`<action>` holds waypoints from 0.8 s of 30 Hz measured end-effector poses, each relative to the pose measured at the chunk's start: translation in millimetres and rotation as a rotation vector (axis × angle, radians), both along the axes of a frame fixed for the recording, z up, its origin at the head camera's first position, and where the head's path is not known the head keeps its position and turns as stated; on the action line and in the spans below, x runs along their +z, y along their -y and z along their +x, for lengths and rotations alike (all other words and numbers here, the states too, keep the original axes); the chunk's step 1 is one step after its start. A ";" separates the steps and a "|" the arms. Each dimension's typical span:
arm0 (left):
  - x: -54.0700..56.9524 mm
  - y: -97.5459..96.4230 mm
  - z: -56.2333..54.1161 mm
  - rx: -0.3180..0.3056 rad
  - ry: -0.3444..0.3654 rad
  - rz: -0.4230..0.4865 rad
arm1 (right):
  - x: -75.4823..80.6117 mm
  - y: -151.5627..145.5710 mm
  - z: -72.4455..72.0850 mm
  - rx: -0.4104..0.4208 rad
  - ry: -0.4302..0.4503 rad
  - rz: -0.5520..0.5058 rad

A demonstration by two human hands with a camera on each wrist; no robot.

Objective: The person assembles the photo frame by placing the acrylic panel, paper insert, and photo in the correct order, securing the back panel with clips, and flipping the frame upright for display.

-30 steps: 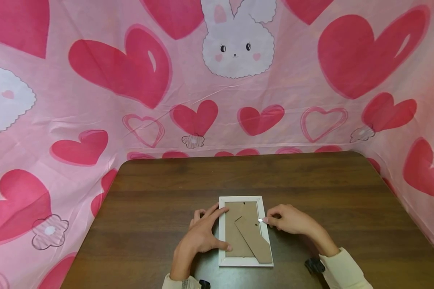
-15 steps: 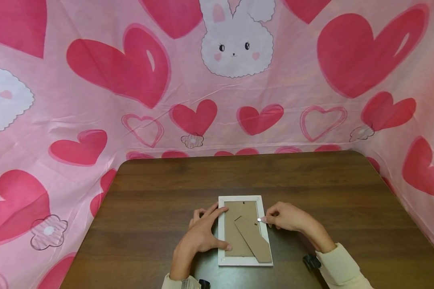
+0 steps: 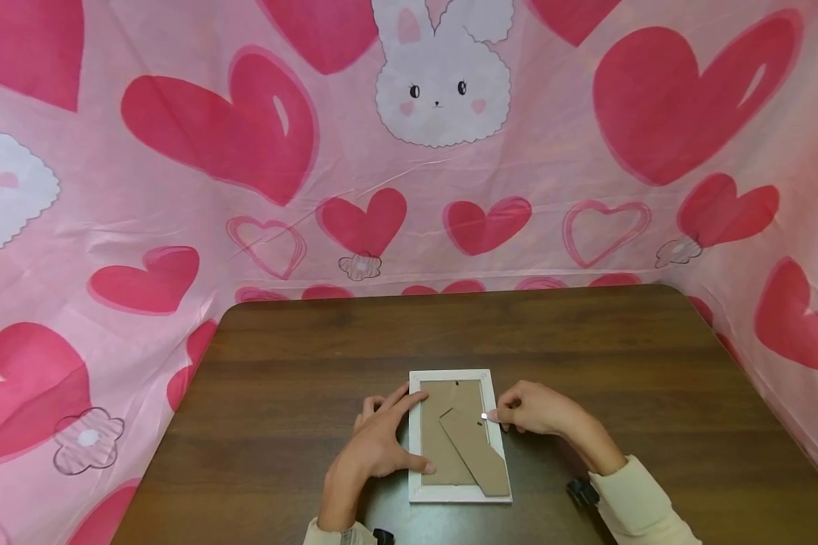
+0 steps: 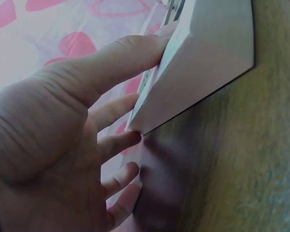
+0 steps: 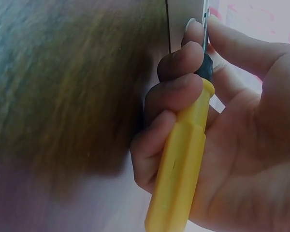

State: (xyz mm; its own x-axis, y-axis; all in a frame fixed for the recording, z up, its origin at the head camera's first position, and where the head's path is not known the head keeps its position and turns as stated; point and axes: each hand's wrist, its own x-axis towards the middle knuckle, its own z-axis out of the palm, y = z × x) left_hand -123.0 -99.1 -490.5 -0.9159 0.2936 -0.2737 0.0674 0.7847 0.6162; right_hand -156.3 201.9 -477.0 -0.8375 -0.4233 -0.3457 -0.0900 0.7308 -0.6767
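Note:
A white picture frame (image 3: 460, 493) lies back side up on the table, its brown backing board (image 3: 443, 446) and slanted easel leg (image 3: 473, 454) showing. My left hand (image 3: 375, 443) rests at its left side, thumb on the backing and index finger across the border. The left wrist view has the thumb over the frame's thick edge (image 4: 203, 82), other fingers extended along its side. At the right border, my right hand (image 3: 538, 409) grips a yellow-handled screwdriver (image 5: 181, 164) with a black collar. Its silver tip (image 3: 485, 415) meets the inner edge of the border beside the backing.
Dark wood table (image 3: 300, 341) surrounds the frame. A pink cloth (image 3: 354, 166) with hearts and rabbits hangs behind and along both sides of it. Black straps with cream sleeves (image 3: 637, 499) show at the wrists.
My right hand and forearm have shifted slightly left, and the screwdriver's tip sits a little further in over the frame's border. The left hand stays in place on the frame.

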 end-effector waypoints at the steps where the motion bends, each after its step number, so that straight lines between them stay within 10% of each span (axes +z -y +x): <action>1: 0.0 0.6 0.1 0.001 0.002 -0.001 | 0.0 0.8 -0.5 0.000 0.001 -0.001; 10: -0.6 2.3 0.4 -0.002 -0.010 0.000 | 2.7 8.6 0.3 -0.038 0.003 0.019; 20: -1.6 1.5 0.5 -0.011 -0.025 0.003 | 17.0 27.7 4.6 -0.116 -0.057 0.301; 24: -3.1 0.6 0.4 -0.012 -0.036 0.011 | 11.0 18.3 3.9 -0.059 -0.062 0.184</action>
State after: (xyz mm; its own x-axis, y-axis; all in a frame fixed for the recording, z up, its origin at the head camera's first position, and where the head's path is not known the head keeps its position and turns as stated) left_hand -122.5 -99.8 -493.6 -0.9216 0.3071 -0.2375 0.0985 0.7767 0.6222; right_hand -152.4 183.6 -466.0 -0.8809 -0.3073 -0.3599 -0.0803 0.8466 -0.5261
